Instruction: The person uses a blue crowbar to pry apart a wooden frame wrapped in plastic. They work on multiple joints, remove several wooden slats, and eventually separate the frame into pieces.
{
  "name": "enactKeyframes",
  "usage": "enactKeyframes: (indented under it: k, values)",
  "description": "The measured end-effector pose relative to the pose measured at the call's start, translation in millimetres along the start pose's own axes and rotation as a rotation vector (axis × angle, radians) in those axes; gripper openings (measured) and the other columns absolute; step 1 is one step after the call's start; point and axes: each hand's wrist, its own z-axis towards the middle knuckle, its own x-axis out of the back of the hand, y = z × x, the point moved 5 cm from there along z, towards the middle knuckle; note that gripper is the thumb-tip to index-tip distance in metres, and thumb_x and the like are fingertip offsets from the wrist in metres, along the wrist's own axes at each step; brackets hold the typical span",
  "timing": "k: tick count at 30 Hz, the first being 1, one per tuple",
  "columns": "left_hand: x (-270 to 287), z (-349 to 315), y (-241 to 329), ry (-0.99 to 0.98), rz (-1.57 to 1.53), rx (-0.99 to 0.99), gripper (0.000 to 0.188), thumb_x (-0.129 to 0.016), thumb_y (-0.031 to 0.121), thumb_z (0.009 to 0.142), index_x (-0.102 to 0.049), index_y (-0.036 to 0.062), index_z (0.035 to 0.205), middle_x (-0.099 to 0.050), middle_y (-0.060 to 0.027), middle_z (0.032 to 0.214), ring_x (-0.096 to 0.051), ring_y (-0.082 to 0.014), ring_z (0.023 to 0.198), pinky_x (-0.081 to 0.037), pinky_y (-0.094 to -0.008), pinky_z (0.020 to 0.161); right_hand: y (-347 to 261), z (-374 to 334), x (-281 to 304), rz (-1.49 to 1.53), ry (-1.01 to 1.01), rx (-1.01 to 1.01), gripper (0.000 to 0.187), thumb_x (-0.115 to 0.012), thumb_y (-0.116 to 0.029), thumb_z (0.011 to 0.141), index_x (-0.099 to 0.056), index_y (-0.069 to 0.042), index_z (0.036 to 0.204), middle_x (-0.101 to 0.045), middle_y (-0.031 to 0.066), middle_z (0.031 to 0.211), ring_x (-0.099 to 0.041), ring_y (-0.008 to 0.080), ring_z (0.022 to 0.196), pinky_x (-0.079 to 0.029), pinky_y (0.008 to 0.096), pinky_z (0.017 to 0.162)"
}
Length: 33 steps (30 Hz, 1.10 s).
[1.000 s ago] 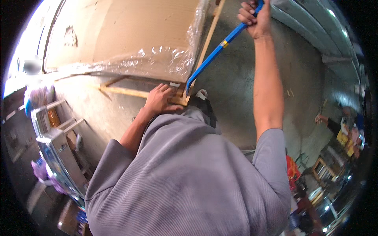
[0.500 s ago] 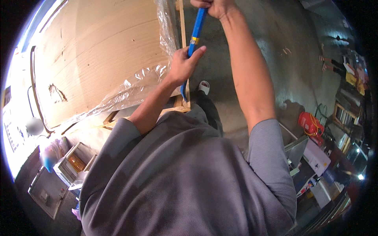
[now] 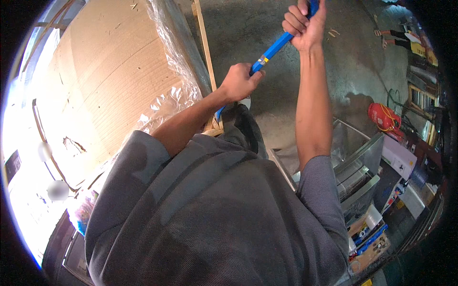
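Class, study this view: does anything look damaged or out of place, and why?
Yes. The cardboard has a ragged tear at lower left, breaking its surface. Pale scraps lie loose on the floor, beyond the right hand.

The right forearm (image 3: 315, 100) is extended nearly straight away from the body, and the right hand (image 3: 309, 32) is clenched, its fingers (image 3: 295, 23) curled. The left forearm (image 3: 193, 116) is slanted inward, and the left hand (image 3: 240, 82), likewise clenched, is held lower, its thumb (image 3: 258, 76) pointed rightward.
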Motion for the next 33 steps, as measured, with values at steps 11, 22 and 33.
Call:
enactKeyframes:
  k: [11, 22, 33]
  values:
    - [-32, -13, 32, -0.267, 0.162, -0.043, 0.035, -0.063, 0.029, 0.088, -0.066, -0.0061, 0.088, -0.066, -0.0269, 0.076, -0.068, -0.0414, 0.077, -0.053, -0.0465, 0.073, -37, -87, 32, 0.232, -0.173, 0.103, 0.068, -0.039, -0.077, 0.089, -0.045, -0.015, 0.064, -0.024, -0.0054, 0.051, -0.019, 0.0088, 0.04, -0.016, 0.0282, 0.039]
    - [34, -62, -2, 0.173, -0.368, -0.038, 0.023, -0.065, 0.019, 0.09, -0.059, 0.0035, 0.076, -0.051, 0.0034, 0.061, -0.045, -0.0075, 0.052, -0.035, -0.0279, 0.047, 12, -47, -133, -0.18, 0.009, 0.126, 0.048, -0.056, -0.062, 0.094, -0.046, -0.016, 0.084, -0.034, -0.0071, 0.056, -0.034, 0.0046, 0.042, -0.027, 0.0212, 0.037]
    - [75, -86, -49, -0.29, -1.001, -0.052, 0.024, -0.058, 0.013, 0.086, -0.044, 0.0114, 0.067, -0.035, 0.0024, 0.056, -0.032, -0.0091, 0.047, -0.024, -0.0276, 0.045, 100, -28, -269, -1.087, -0.137, 0.632, 0.066, -0.053, -0.07, 0.089, -0.068, -0.007, 0.077, -0.065, 0.0109, 0.062, -0.065, 0.0288, 0.056, -0.052, 0.0425, 0.061]
